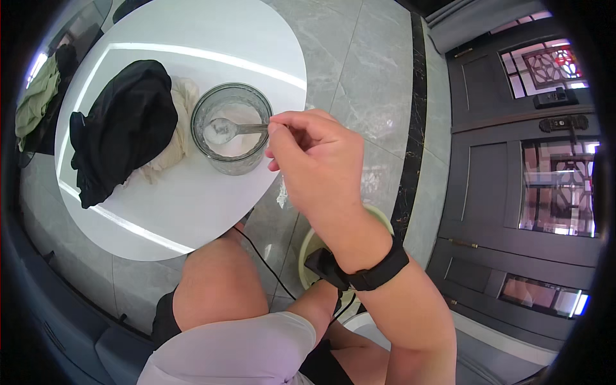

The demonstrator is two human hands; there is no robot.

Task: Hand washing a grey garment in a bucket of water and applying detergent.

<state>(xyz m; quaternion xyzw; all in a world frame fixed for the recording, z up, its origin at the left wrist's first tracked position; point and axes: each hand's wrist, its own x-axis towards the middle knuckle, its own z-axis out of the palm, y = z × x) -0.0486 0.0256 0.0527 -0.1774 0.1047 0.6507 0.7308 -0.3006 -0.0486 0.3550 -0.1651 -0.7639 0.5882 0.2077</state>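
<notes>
My right hand pinches the handle of a spoon between thumb and fingertips. The spoon's bowl holds some white powder and hovers at the mouth of a clear glass jar. More white powder lies inside the jar, and residue clings to its wall. The jar stands near the edge of a white oval table. My left hand is out of sight; its forearm runs behind my right forearm, towards a pale yellow basin on the floor.
A black cloth and a cream cloth lie bunched left of the jar. A black cable crosses beside my knee. White residue marks the grey tiled floor. A dark panelled door is at the right.
</notes>
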